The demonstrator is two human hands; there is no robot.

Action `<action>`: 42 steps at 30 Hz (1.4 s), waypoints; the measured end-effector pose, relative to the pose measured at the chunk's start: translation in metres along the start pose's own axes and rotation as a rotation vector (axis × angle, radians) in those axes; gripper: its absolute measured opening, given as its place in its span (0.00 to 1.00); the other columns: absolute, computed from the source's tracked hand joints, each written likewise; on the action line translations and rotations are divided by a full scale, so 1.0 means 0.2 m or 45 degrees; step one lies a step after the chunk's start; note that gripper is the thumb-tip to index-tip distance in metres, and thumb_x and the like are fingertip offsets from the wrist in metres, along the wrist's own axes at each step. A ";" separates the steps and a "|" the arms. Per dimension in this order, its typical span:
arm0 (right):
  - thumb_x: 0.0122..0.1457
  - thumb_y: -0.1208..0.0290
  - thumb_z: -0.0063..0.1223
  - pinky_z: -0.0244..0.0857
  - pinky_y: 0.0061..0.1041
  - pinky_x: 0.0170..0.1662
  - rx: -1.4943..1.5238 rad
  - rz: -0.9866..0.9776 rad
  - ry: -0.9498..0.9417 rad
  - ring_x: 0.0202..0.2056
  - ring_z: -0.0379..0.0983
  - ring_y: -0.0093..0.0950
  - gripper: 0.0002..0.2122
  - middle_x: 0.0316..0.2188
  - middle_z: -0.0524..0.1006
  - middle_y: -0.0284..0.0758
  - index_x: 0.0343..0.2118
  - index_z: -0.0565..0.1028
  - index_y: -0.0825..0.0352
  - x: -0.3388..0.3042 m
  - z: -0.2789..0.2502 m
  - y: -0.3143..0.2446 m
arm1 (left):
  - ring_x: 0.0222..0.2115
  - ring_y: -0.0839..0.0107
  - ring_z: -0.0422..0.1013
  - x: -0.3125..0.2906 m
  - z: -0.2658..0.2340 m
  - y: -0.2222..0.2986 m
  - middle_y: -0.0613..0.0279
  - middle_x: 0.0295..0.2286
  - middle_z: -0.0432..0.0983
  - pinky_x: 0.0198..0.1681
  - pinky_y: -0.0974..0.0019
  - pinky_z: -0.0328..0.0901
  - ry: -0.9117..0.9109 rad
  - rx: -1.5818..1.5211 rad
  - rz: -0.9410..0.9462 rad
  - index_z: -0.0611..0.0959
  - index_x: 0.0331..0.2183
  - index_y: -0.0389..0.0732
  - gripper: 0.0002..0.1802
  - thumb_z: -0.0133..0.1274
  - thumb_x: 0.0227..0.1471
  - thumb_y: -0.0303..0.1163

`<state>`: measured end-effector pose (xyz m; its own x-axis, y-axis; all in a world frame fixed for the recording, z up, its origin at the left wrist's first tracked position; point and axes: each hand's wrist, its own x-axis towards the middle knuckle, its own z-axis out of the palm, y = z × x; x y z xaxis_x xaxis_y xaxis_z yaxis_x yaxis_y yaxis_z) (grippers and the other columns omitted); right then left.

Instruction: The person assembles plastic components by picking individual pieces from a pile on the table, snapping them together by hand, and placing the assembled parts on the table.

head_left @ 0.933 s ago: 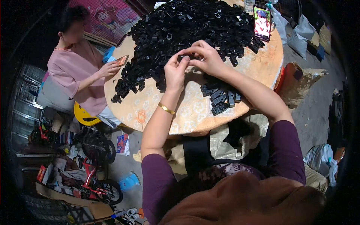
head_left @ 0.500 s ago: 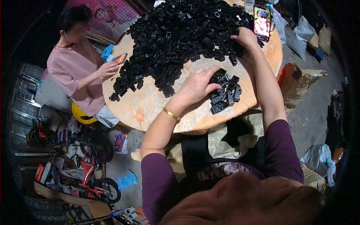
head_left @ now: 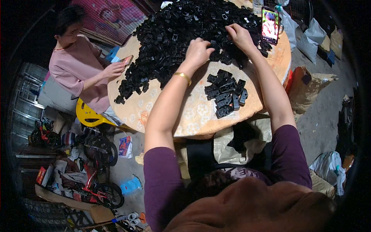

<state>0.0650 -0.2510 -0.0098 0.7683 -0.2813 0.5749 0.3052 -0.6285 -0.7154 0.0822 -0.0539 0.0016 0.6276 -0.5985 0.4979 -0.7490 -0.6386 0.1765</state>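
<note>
A big heap of small black plastic parts (head_left: 174, 42) covers the far side of the round table. My left hand (head_left: 198, 53) is at the heap's near edge, its fingers curled down among the parts; whatever they grip is hidden. To its right, my right hand (head_left: 241, 38) reaches over the heap with thumb and fingers bent together, and I cannot make out what is between them. Nearer to me lies a small separate group of black plastic parts (head_left: 226, 92), partly lined up side by side. Neither hand touches that group.
A phone (head_left: 269, 25) with a lit screen stands at the table's far right. Across on the left, a person in a pink shirt (head_left: 75, 63) holds another phone (head_left: 126, 60). Sacks (head_left: 309, 79) stand right of the patterned tablecloth (head_left: 154, 112); a red bicycle (head_left: 91, 179) is lower left.
My left hand has left the small group and moved up and left to the heap. My right hand has shifted left across the heap. More of the small group now shows.
</note>
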 end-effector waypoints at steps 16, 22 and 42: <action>0.52 0.74 0.46 0.60 0.14 0.30 0.911 0.164 -0.418 0.26 0.64 0.15 0.15 0.28 0.72 0.27 0.44 0.70 0.66 -0.12 0.09 -0.17 | 0.27 0.72 0.71 -0.09 -0.05 0.09 0.59 0.29 0.71 0.31 0.73 0.69 0.153 -1.229 -0.537 0.69 0.38 0.33 0.14 0.49 0.47 0.26; 0.50 0.78 0.50 0.64 0.18 0.39 1.065 0.157 -0.565 0.36 0.69 0.19 0.16 0.36 0.73 0.33 0.44 0.69 0.69 -0.21 0.12 -0.29 | 0.28 0.72 0.69 -0.25 -0.17 0.04 0.61 0.29 0.69 0.31 0.70 0.69 0.342 -1.870 -0.706 0.69 0.36 0.37 0.10 0.47 0.51 0.29; 0.46 0.80 0.55 0.68 0.19 0.37 0.950 -0.015 -0.402 0.34 0.72 0.21 0.15 0.33 0.75 0.35 0.39 0.70 0.71 -0.36 0.19 -0.44 | 0.12 0.80 0.60 -0.27 -0.10 0.09 0.67 0.17 0.67 0.10 0.79 0.54 0.460 -1.962 -1.023 0.72 0.29 0.41 0.14 0.38 0.56 0.41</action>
<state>0.0043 -0.1484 -0.0032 0.8512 0.0107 0.5248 0.5237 0.0509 -0.8504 0.0301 -0.0228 -0.0046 0.9909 -0.1344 0.0024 0.0554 0.4240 0.9039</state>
